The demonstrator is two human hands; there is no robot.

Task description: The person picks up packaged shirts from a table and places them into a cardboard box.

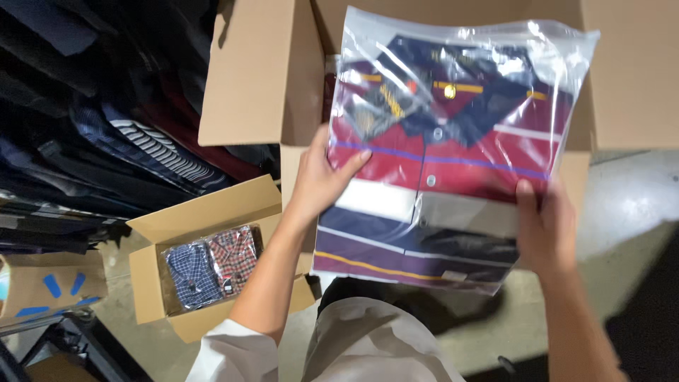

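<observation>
You had both hands on one clear plastic bag holding a folded red, navy and white striped collared shirt (438,163). Left hand (320,178) gripped the bag's left edge, thumb laid across the front, fingers behind. Right hand (544,226) gripped the lower right edge, thumb on the front face. Both grips closed on the bag, none free.

The bag sat upright between your grips, lifted over the mouth of the large open brown cardboard box (262,78) just beyond your hands. Its flaps stood open to either side of the bag. What else that box held was hidden behind the bag.

Below and left of your left grip, a smaller open cardboard box (152,283) sat on the grey concrete floor (622,205) with two bagged plaid shirts (212,265) inside, one blue, one red, side by side. Further left, dark folded garments on racks (106,127).

Progress, as a judgement: one shirt in hand and clear of the big box, two lying in the small box. Whether more remained in the big box can't be told.
</observation>
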